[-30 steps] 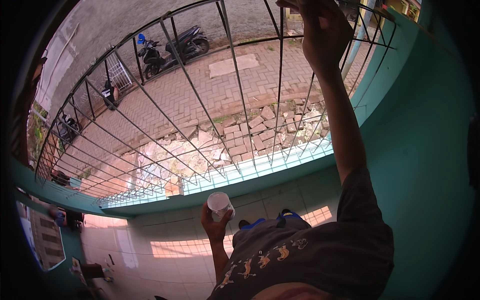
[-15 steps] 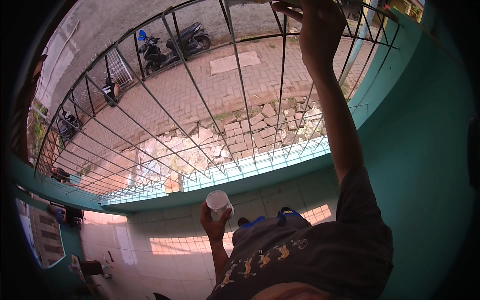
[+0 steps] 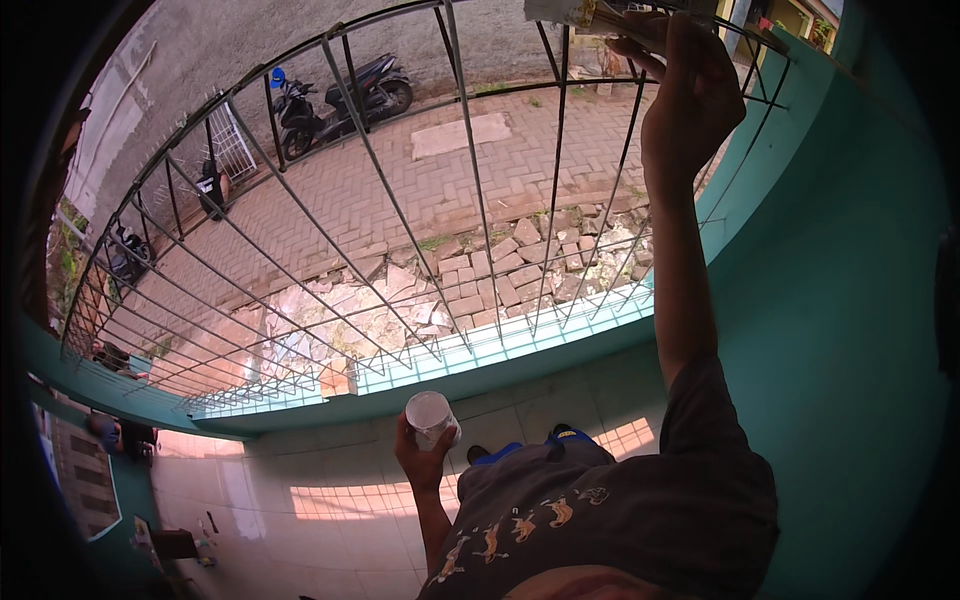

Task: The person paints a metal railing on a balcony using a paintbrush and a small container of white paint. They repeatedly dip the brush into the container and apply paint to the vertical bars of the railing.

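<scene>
My left hand (image 3: 421,460) is wrapped round a small white tub (image 3: 431,410), held upright at waist height with its top facing up. What is inside is pale and hard to make out. High at the upper right, my right hand (image 3: 693,115) grips a paintbrush (image 3: 562,11). Its pale, stained head points left, close to the top of the black metal grille (image 3: 470,150); whether it touches a bar I cannot tell. The top edge of the picture cuts off part of the brush.
Below the grille runs a teal tiled ledge (image 3: 480,352) with a brick piece (image 3: 338,376) on it. A teal wall (image 3: 830,380) rises on my right. Beyond the bars are loose pavers (image 3: 500,280) and a parked motorbike (image 3: 350,100). Pale floor tiles (image 3: 330,540) lie at my feet.
My right hand has shifted right and a little down, bringing more of the paintbrush into view. My left hand still holds the tub, slightly further left in the picture.
</scene>
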The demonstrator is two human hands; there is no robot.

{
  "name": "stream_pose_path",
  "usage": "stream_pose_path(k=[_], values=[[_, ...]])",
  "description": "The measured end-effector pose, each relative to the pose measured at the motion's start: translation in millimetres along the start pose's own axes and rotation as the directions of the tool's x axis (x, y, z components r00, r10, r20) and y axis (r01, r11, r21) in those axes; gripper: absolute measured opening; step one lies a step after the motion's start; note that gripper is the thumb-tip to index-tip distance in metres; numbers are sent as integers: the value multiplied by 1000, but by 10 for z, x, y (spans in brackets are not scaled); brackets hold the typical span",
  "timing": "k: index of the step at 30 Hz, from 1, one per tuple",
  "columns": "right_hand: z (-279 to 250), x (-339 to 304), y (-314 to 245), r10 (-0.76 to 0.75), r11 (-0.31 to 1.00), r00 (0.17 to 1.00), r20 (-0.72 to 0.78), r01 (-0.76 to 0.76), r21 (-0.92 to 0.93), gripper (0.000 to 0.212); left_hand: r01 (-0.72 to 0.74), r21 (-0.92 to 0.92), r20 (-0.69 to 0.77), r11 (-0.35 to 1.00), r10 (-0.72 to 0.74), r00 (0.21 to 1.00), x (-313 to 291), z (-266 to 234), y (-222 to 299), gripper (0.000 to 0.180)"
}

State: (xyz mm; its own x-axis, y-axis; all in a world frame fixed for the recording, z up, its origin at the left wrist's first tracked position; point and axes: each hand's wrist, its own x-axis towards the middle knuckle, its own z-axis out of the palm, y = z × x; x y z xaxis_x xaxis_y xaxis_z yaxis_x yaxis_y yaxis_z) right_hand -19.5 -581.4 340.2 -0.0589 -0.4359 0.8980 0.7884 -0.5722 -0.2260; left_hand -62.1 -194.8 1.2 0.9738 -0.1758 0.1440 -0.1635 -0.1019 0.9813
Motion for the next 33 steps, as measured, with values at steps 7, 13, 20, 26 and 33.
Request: stream_pose_path(k=[7,13,20,26,33], values=[[-64,-73,156,-85,992,993,75,92,-88,17,-10,-22,32,1000,11,999,44,26,34,68],[-132,-4,-59,-177,899,886,429,323,-296,17,-19,-13,26,1000,19,999,41,3,23,69],[7,320,-201,-275,661,517,811,714,-231,11,-4,-31,10,1000,4,1000,27,-12,27,69],[-95,382,-360,-279,643,512,812,728,-238,17,14,-51,-2,999,-14,1000,9,-9,3,68],[-138,460,-128,-271,707,560,783,668,-233,15,0,-37,11,999,0,1000,38,7,48,68]])
